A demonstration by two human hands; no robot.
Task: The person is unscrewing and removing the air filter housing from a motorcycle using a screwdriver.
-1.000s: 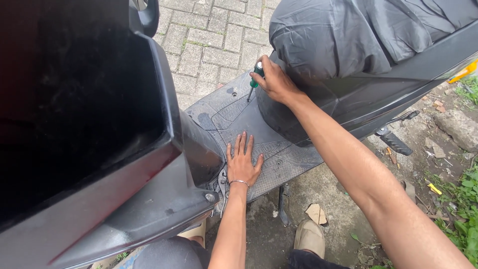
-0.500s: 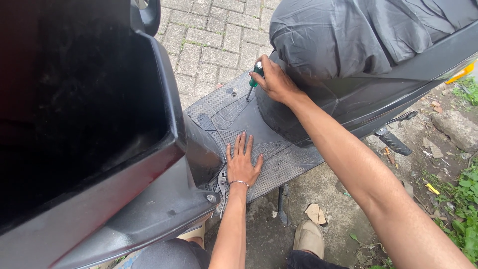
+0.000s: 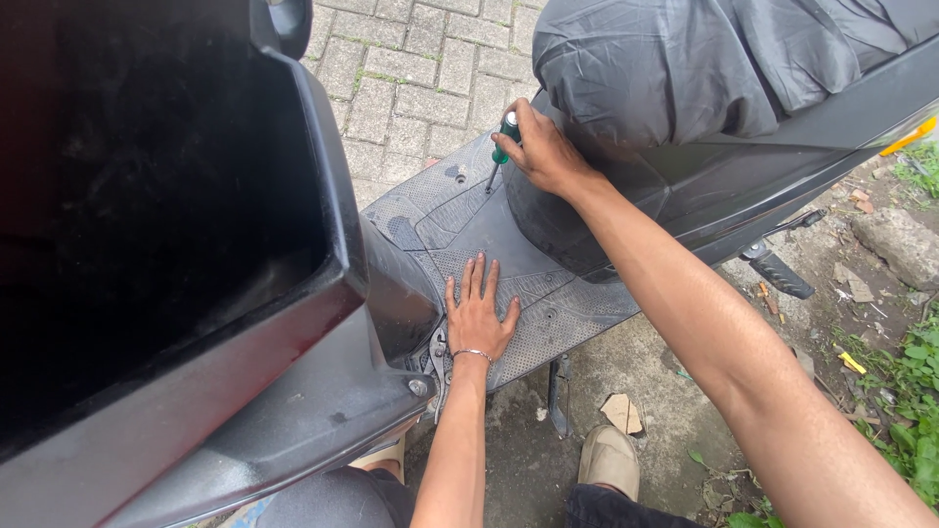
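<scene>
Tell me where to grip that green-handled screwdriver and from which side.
Grip the green handle of the screwdriver, coming from the seat side as the right hand does. The shaft slants down to the floorboard, so only the thick upper end is free for the fingers.

Bare forearms, thin bracelet (image 3: 471, 353) on left wrist, tan shoe (image 3: 608, 460)

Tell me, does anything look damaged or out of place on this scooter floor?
Nothing looks damaged. The right hand holds a green-handled screwdriver tip-down on the dark textured footboard; the left hand lies flat on it.
</scene>
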